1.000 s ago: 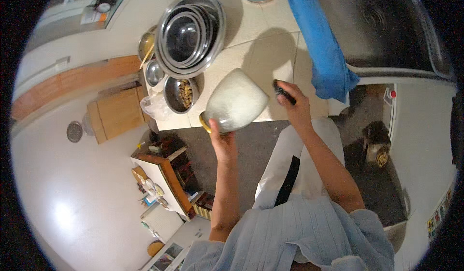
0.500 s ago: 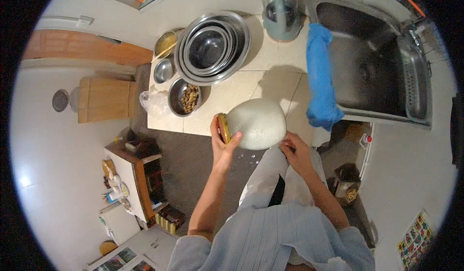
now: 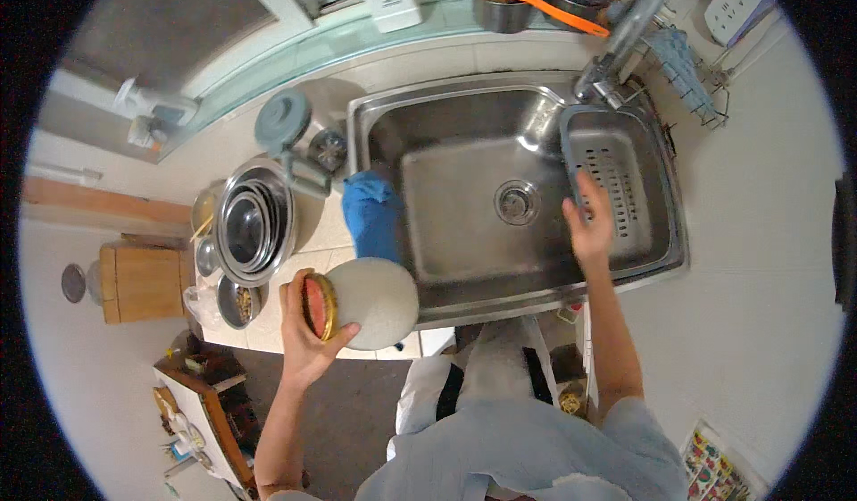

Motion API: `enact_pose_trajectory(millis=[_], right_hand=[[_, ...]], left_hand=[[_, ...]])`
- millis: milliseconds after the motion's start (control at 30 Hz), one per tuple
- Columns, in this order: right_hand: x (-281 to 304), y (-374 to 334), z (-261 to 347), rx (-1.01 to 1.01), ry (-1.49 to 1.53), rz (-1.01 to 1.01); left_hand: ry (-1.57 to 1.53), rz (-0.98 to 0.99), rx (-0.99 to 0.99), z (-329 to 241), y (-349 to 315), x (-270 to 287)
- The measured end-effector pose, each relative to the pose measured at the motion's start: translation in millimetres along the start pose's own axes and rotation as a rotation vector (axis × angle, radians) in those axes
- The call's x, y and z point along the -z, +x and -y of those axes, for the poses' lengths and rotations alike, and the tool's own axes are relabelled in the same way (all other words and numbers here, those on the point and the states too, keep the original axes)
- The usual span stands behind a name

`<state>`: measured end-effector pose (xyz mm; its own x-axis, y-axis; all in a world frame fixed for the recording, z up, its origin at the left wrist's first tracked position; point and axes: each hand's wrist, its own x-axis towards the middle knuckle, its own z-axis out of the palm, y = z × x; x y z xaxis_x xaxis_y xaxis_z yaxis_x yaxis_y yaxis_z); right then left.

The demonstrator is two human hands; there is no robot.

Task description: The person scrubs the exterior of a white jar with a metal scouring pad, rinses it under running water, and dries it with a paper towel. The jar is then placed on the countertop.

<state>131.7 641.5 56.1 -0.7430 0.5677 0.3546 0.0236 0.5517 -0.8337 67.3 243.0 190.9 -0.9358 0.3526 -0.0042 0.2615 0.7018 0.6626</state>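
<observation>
My left hand (image 3: 306,331) is closed round the lid end of a big rounded jar (image 3: 375,304), which lies tilted on its side in the air. Its lid (image 3: 320,306) is red with a gold rim, and the body looks whitish. Below the jar is the counter's front edge; a blue cloth (image 3: 369,215) hangs over the sink's left rim just behind it. My right hand (image 3: 591,224) reaches over the right part of the sink (image 3: 455,188), thumb and fingers apart and holding nothing. It is beside the grey-rimmed drain basket (image 3: 625,175); whether it touches the rim I cannot tell.
Nested steel bowls (image 3: 254,224), a small bowl of peanuts (image 3: 238,302) and a blender jug (image 3: 308,135) stand on the left counter. The faucet (image 3: 625,41) rises at the back right. On the ledge sits a pot (image 3: 502,10) near an orange-handled utensil (image 3: 558,14).
The view has swung right toward the sink. The jar has come along in my left hand, its lid now more visible. My right hand has left the jar's base for the drain basket.
</observation>
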Motion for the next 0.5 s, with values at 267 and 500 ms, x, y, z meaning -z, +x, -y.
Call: enact_pose_trajectory(millis=[267,500], right_hand=[[56,204,-137,0.105,-0.562,-0.339],[59,221,-165,-0.053,-0.184,-0.108]], left_hand=[[0.029,0.081,-0.166,-106,82,-96],[-0.041,0.06,-0.216,-159,149,-135]])
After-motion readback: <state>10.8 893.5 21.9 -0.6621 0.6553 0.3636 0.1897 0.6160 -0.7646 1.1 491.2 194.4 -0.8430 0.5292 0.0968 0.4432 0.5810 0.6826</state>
